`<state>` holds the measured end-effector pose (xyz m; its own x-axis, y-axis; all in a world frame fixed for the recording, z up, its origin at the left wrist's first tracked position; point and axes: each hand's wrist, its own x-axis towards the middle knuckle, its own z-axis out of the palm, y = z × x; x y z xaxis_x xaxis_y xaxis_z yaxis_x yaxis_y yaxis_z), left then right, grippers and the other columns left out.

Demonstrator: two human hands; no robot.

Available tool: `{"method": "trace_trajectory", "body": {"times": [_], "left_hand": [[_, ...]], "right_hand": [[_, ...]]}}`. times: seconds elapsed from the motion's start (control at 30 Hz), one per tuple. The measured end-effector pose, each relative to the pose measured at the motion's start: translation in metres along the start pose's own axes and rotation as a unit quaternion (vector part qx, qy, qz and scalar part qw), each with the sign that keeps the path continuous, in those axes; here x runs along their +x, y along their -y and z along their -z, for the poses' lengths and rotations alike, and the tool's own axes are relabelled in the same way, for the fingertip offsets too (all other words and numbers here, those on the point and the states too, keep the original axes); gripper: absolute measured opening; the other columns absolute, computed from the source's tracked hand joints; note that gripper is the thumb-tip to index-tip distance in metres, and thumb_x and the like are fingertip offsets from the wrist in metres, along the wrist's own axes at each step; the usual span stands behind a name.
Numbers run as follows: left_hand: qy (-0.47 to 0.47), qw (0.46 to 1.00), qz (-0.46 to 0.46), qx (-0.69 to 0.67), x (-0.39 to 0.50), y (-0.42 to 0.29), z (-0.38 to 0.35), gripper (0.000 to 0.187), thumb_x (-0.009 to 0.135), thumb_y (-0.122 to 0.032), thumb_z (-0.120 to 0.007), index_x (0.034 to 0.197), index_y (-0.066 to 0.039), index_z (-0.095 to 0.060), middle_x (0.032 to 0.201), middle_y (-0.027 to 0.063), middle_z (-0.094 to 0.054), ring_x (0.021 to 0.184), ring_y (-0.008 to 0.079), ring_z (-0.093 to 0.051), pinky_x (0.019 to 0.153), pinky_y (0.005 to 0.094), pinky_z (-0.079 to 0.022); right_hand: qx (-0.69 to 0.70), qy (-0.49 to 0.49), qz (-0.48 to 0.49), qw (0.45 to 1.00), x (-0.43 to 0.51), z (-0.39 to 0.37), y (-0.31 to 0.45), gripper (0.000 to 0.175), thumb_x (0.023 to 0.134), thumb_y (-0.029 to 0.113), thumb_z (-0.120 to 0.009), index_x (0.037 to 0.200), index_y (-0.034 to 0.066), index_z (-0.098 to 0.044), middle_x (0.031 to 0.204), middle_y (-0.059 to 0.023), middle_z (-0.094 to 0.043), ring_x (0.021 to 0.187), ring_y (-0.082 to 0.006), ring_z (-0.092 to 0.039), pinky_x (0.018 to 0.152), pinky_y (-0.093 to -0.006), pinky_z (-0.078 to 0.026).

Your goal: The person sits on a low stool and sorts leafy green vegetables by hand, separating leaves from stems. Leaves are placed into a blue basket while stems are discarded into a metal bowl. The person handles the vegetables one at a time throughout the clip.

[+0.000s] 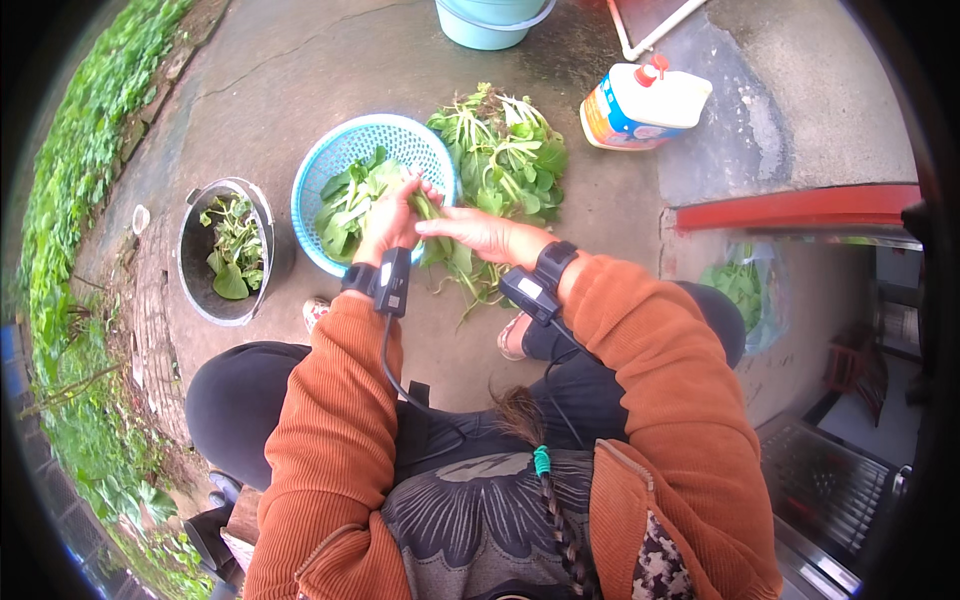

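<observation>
My left hand (391,214) is over the right part of a light-blue plastic colander (302,180), its fingers curled around a small bunch of leafy greens (425,206). From the right, my right hand (480,231) meets the same bunch, with its fingertips closed on the stems. Several picked greens (352,199) lie inside the colander under and beside my left hand. Just right of the colander, a large heap of leafy greens (510,161) rests on the concrete, roots and pale stems at its far end. Loose stems trail from its near side below my right hand.
A dark bucket (193,262) at the left holds discarded leaves and stems. Farther off stand a light-blue basin (487,34) and a white jug with a red cap (652,105). A plastic bag of greens (742,292) is at the right, below a red sill (795,210).
</observation>
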<state>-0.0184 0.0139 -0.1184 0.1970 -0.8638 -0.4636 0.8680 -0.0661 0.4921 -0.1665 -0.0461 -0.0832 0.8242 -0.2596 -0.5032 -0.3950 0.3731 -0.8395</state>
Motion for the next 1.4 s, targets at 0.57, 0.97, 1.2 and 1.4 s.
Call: {"method": "trace_trajectory", "body": {"times": [0.57,0.97,1.2,1.4], "left_hand": [[-0.179,0.982,-0.048,-0.045,0.005,-0.033,0.013,0.016,0.097,-0.008,-0.038,0.082,-0.006,-0.042,0.069,0.0011,-0.042,0.055,0.0109,-0.037,0.059,0.0303,-0.043],[-0.351,0.904,-0.122,0.212,0.017,-0.042,0.085,0.082,0.088,-0.054,-0.056,0.136,0.009,-0.034,0.134,0.0232,-0.045,0.121,0.0297,-0.049,0.097,0.0422,-0.042],[-0.359,0.894,-0.18,0.197,0.034,-0.02,0.091,0.056,0.092,-0.035,-0.057,0.128,0.006,-0.045,0.12,0.0152,-0.056,0.11,0.0209,-0.053,0.096,0.0312,-0.04],[-0.28,0.923,-0.115,0.239,0.03,-0.001,0.06,0.044,0.093,-0.031,-0.058,0.123,0.0,-0.051,0.118,0.0104,-0.056,0.103,0.0187,-0.056,0.082,0.031,-0.046]], "right_hand": [[-0.554,-0.128,0.245,0.786,0.019,0.019,-0.006,0.014,0.088,0.018,-0.052,0.093,0.0051,-0.052,0.078,-0.0183,-0.063,0.074,-0.0386,-0.062,0.065,-0.0485,-0.05],[-0.185,-0.255,0.107,0.943,0.091,0.057,0.015,0.079,0.077,0.032,-0.072,0.138,-0.001,-0.035,0.121,-0.0208,-0.059,0.104,-0.0292,-0.061,0.09,-0.0386,-0.048],[-0.384,-0.347,-0.063,0.853,0.035,0.153,-0.064,0.02,0.084,0.018,-0.056,0.094,0.0114,-0.071,0.084,-0.0153,-0.068,0.08,-0.0349,-0.065,0.077,-0.041,-0.05],[-0.523,-0.293,-0.12,0.792,0.035,0.139,-0.088,0.03,0.085,0.021,-0.059,0.115,0.0221,-0.064,0.128,-0.0094,-0.056,0.124,-0.0308,-0.045,0.095,-0.0422,-0.042]]}}
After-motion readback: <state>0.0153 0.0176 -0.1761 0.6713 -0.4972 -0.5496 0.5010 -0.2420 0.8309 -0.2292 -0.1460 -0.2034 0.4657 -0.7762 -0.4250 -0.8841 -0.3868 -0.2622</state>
